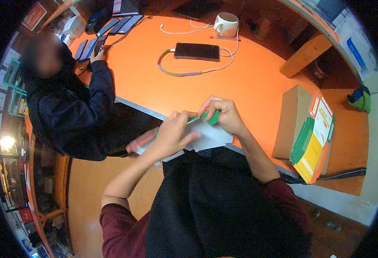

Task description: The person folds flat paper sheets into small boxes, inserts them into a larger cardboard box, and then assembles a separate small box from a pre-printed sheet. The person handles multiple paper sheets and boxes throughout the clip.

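Note:
Above my lap, at the table's front edge, I hold a thin card carton (212, 134) with a pale grey-white face and green parts. It looks partly folded; its left end, with some red, is blurred. My left hand (171, 135) is closed over its middle, the fingers curled on the far edge and the thumb across the pale face. My right hand (223, 114) pinches a green flap (213, 118) at the far right corner. The underside of the carton is hidden.
On the orange table (240, 77) lie a phone (196, 51) with a braided strap, a white mug (226, 25) and a cable. An open cardboard box (290, 120) with flat colourful cartons (311, 142) stands right. At left a person (77, 103) reaches toward several phones (88, 48).

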Demonstrator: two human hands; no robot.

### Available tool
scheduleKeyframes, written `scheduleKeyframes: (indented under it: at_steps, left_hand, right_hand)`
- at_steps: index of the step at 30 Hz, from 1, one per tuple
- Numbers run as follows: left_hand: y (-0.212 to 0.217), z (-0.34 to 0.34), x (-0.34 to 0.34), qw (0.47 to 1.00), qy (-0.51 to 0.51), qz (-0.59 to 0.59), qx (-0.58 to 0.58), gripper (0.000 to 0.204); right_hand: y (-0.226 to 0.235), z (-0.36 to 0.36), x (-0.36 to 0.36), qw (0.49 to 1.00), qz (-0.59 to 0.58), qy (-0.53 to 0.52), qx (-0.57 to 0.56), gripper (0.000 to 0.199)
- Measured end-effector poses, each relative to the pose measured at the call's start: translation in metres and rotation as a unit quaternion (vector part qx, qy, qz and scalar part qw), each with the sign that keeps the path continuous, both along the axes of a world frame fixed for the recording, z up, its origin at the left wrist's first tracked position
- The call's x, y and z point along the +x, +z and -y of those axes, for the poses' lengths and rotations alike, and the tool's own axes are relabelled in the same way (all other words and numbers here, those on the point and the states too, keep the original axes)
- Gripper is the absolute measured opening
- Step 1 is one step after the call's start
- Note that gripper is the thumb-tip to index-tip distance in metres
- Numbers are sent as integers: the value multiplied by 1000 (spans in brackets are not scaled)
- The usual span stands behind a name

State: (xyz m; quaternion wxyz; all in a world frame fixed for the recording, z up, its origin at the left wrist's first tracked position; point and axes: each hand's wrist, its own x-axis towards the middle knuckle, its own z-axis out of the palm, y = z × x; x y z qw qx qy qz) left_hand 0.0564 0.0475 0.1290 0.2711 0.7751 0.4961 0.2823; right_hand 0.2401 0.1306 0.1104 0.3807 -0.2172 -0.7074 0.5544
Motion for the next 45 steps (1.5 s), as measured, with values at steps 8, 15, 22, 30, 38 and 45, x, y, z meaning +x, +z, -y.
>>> scheduleKeyframes:
  at_steps: [8,15,22,30,38,45]
  left_hand:
    - [8,-14,-21,879,-148,185,-413,62]
    - [-23,6,-11,942,-32,171,-288,39]
    - [-10,0,-28,950,170,246,-93,25]
    - [-11,-3,-32,723,307,616,63,33]
    - [-9,31,-85,714,-9,690,-117,108]
    - [-66,16,-66,857,294,423,-23,44]
  right_hand:
    - [31,7,-8,990,51,11,134,11]
    - [33,4,-17,988,107,-29,110,9]
    - [66,-15,-22,971,28,-128,201,34]
    - [40,-7,-25,991,129,25,15,45]
    - [15,-83,-45,893,394,214,37,37]
    - [14,-73,-83,864,447,81,219,48]
